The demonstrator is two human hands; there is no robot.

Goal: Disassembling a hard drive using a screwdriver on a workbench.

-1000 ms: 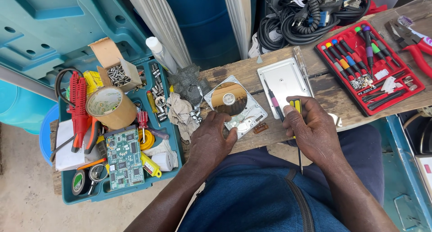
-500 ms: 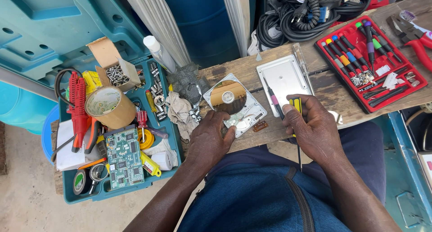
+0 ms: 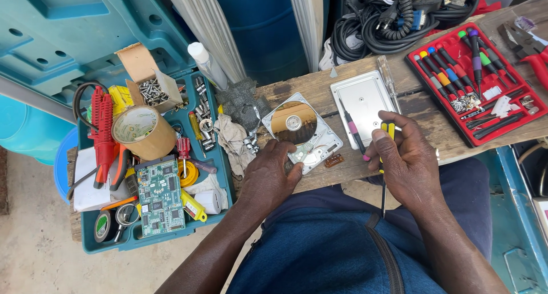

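Note:
An opened hard drive with a shiny platter lies on a wooden plank. My left hand rests on the drive's near corner, fingers bent over its edge. My right hand is closed around a yellow-handled screwdriver, whose thin shaft points down toward my lap. A small pink-banded screwdriver lies between the drive and my right hand. The drive's metal cover lies flat just beyond it. A small brown part sits beside the drive.
A red case of precision screwdrivers sits at the right. A teal toolbox at the left holds a tape roll, green circuit board, red tool, screws and rags. Black cables are piled behind. Red pliers lie far right.
The view has shifted slightly. My right hand has drawn a little nearer with the yellow screwdriver; my left hand stays on the drive.

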